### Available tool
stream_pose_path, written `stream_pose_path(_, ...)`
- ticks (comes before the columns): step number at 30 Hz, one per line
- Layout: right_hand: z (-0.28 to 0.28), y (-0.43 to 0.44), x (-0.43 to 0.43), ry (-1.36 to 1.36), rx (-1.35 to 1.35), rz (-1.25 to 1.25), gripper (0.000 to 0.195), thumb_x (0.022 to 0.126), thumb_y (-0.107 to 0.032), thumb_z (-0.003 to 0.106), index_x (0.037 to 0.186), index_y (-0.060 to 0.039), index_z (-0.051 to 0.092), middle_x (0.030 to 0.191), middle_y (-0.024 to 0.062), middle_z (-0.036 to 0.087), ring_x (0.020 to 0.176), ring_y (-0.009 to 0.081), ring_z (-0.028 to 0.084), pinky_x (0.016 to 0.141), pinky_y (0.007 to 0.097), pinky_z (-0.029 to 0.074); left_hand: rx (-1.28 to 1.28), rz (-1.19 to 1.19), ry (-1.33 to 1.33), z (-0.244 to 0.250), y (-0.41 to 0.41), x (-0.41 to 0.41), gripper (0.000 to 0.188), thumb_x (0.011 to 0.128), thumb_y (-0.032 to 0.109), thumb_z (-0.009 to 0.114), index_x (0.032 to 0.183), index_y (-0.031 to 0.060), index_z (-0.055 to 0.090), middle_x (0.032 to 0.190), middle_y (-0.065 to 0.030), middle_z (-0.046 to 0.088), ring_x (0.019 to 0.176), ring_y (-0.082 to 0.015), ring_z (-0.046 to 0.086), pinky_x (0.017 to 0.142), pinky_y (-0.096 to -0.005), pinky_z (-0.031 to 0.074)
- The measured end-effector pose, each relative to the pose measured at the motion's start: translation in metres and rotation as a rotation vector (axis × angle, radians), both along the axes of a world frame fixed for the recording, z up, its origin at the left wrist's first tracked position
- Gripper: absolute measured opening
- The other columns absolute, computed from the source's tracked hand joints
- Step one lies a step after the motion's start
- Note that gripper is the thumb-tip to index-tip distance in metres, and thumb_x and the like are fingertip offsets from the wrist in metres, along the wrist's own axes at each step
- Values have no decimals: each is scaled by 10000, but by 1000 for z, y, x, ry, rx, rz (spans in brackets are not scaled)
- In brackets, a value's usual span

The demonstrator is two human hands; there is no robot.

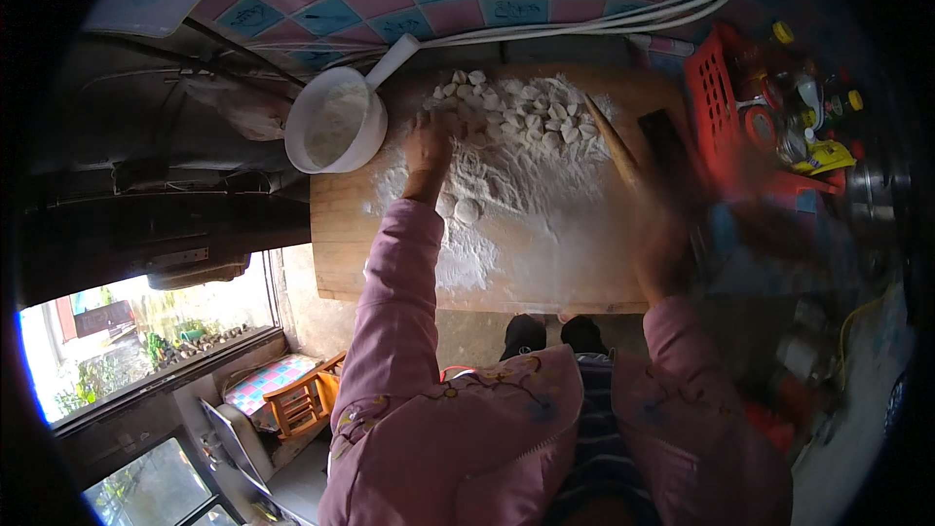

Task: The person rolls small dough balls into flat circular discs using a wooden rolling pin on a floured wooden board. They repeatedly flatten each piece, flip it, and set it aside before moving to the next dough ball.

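Observation:
My left hand [427, 147] reaches over the floured wooden board [337, 234], its fingers at the left edge of a cluster of small dough pieces [537, 113]. Whether those fingers hold a piece is hidden. Two round, flattened dough pieces [467, 210] lie beside my left wrist. Loose white flour [504, 175] spreads across the board's middle. My right hand [663, 252] is blurred at the board's right side. A tapered wooden rolling pin [612, 137] slants toward it, and the blur hides whether the hand grips its near end.
A white handled pot [376, 128] containing flour stands at the board's left back corner. Beyond the right edge is a red plastic basket [712, 98] with bottles and jars. A dark flat object [663, 139] lies between rolling pin and basket. White cables [584, 28] run along the tiled wall.

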State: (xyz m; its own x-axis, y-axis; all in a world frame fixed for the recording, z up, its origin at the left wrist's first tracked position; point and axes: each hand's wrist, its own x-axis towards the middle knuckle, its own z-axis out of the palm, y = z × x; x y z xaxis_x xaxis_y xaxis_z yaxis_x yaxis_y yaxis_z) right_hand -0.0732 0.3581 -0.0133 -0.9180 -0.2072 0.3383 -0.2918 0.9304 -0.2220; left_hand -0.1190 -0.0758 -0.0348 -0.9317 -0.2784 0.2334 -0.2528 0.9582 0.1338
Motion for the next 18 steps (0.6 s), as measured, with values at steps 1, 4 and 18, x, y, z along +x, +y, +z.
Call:
stream_pose_path(1,-2,1,-1,-31,-10,5,418,966,-387,686,1114,-8,591,1016,215,611,994,418,596,874,475,500,35,58,16,0,0,3,254,935,141,561,1180,75,584,1165,-202,638,1041,-425,645,828,-539,544)
stream_pose_path(4,5,1,-1,34,41,-37,417,968,-390,684,1110,-9,591,1009,212,616,988,413,602,860,474,506,151,90,139,22,35,17,247,961,137,551,1187,36,551,1159,-250,625,908,-491,660,735,-566,550)
stream_pose_path(18,0,-3,1,-39,-3,-89,444,951,-403,701,1129,-13,585,1025,213,609,1017,415,590,888,502,487,466,-333,52,-10,165,137,182,884,103,713,1050,54,657,1035,-150,604,922,-376,624,763,-455,537)
